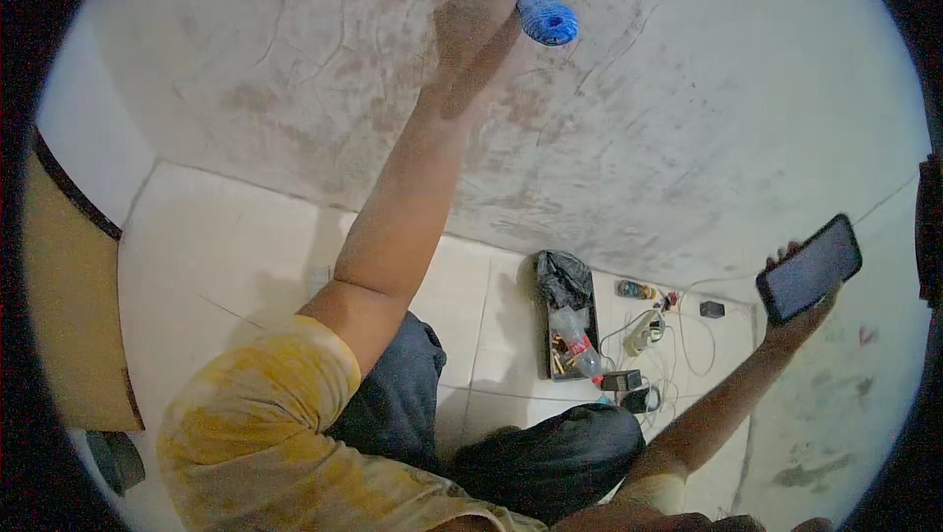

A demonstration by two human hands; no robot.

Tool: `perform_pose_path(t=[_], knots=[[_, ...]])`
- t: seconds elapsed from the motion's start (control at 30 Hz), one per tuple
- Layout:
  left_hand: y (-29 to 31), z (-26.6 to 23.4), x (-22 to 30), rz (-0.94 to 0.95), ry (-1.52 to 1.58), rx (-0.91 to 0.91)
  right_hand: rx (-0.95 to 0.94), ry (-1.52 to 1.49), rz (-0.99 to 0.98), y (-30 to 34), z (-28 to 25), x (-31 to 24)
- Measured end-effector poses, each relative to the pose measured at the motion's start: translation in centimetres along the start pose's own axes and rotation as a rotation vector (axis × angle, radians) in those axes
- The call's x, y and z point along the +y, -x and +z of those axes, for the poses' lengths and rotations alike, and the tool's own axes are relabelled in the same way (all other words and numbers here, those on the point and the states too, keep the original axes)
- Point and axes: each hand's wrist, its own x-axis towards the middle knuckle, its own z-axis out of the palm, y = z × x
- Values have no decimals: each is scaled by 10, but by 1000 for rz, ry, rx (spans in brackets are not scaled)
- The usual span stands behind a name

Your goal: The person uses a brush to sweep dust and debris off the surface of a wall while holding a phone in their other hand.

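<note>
My left arm stretches up and away to the stained wall (324, 90). The left hand (486, 36) is blurred against the wall and its shadow, so single fingers do not show. At its far end is a blue, ribbed cloth roll (550, 19), curled with one end sticking up, close to or against the wall. My right hand (801, 321) is out to the right, closed round a black smartphone (810, 269). Fingertips show past the phone's far edge, and its screen looks dark.
On the tiled floor (236, 227) stands a black tray (545, 336) with a black plastic bag (562, 275) and a clear bottle (578, 336). Beside it lie tangled white cables (678, 336), black adapters (621, 381) and a small bottle (636, 289). A brown board (74, 296) stands left.
</note>
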Motion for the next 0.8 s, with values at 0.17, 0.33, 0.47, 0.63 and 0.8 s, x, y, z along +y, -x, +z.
perform_pose_path(t=[0.17, 0.33, 0.47, 0.63, 0.8], knots=[[3, 42, -29, 113, -42, -53, -91, -120, -151, -33, 42, 5], [37, 72, -43, 54, -96, -601, -153, -170, -92, -33, 26, 13], [27, 78, -49, 27, -90, -386, -6, -112, -73, -31, 17, 8], [1, 53, -39, -38, 28, 93, 17, -98, -119, -31, 6, 10], [-5, 54, -24, 224, -144, 56, 43, -135, -127, -36, 5, 17]])
